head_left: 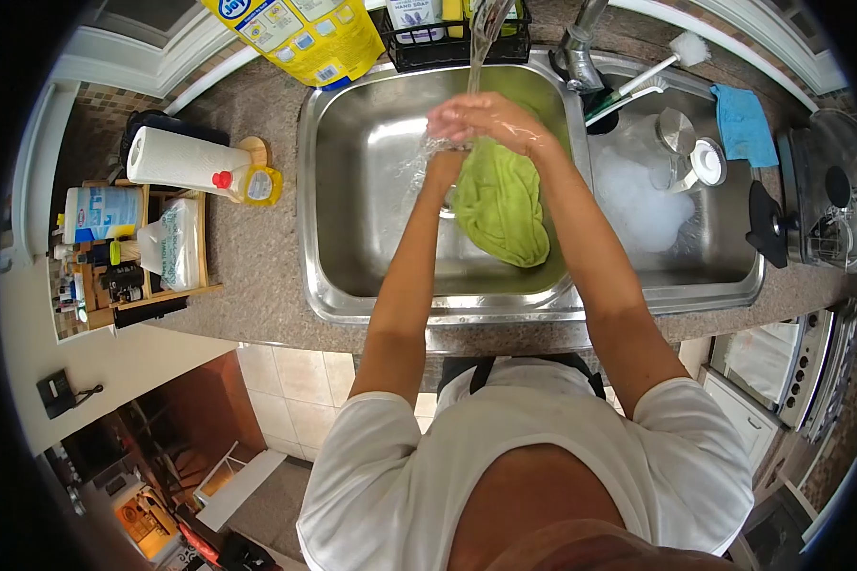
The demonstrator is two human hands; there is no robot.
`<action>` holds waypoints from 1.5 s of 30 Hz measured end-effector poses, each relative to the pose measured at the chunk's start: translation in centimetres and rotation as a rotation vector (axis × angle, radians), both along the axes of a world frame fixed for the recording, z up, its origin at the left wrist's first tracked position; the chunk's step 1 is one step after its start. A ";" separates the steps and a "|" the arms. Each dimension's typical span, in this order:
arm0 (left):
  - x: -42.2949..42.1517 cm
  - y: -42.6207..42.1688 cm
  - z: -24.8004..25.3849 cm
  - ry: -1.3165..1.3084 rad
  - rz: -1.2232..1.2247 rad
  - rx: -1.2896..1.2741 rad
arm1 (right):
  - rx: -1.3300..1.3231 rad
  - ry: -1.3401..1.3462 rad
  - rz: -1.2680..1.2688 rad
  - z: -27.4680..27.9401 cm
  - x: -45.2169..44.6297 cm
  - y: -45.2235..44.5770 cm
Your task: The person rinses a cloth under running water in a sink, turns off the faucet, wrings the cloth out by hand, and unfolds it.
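Water from the faucet (578,57) side streams down over both hands above the left sink basin (352,200). My right hand (490,119) is under the stream, its fingers stretched out to the left, with nothing visible in it. Just below it is my left hand (449,164), mostly covered by the right hand and splashing water; its fingers are hidden. A wet, bunched green cloth (507,209) is right beside my left hand, below my right wrist. Whether the left fingers grip the cloth cannot be made out.
In the right basin (714,228) are suds (638,200), a clear lidded container (674,133) and a white-topped item (707,164). A dish brush (652,71) and blue cloth (744,124) lie along its edge. Left on the counter are paper towels (181,157) and a soap bottle (257,185).
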State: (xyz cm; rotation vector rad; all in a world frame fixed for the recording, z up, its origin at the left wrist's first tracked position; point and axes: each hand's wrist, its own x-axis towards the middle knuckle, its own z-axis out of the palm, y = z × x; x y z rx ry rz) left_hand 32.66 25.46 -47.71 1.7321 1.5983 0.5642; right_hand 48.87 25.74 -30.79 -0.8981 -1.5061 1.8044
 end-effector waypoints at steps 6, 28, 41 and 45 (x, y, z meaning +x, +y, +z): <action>1.1 0.6 16.0 -0.288 -0.278 0.045 | 0.291 -0.003 -0.228 -0.5 1.0 -0.3; 4.4 -0.5 6.3 -2.025 0.255 -0.418 | 0.591 -0.055 -0.898 -1.2 -6.4 -3.3; 5.7 -0.5 10.4 -1.101 0.536 -0.324 | 0.503 -0.260 -1.030 -4.4 -3.0 -1.6; 2.4 -0.9 13.7 -0.983 0.466 -0.371 | 0.552 -0.519 -0.642 -5.3 1.6 0.7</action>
